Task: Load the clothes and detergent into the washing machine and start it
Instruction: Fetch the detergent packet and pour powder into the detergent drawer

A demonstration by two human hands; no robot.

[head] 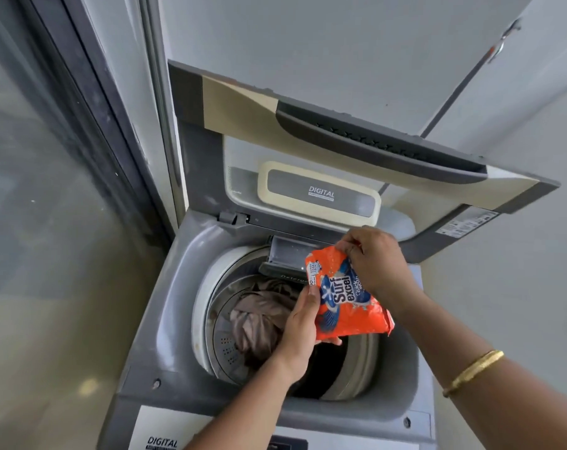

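Observation:
A grey top-loading washing machine (165, 319) stands below me with its lid (340, 125) raised against the wall. Brownish clothes (259, 316) lie in the drum on the left side. An orange detergent packet (347, 297) hangs over the drum opening. My left hand (300, 332) grips its lower left side from beneath. My right hand (373, 261) pinches its top corner. Just behind the packet, the grey detergent drawer (285, 258) is pulled out at the back rim of the tub.
A dark-framed glass door (48, 190) runs along the left of the machine. A pale wall closes in behind and to the right. A dark hose or cable (463, 79) crosses the wall diagonally. The control panel (165, 430) sits at the machine's near edge.

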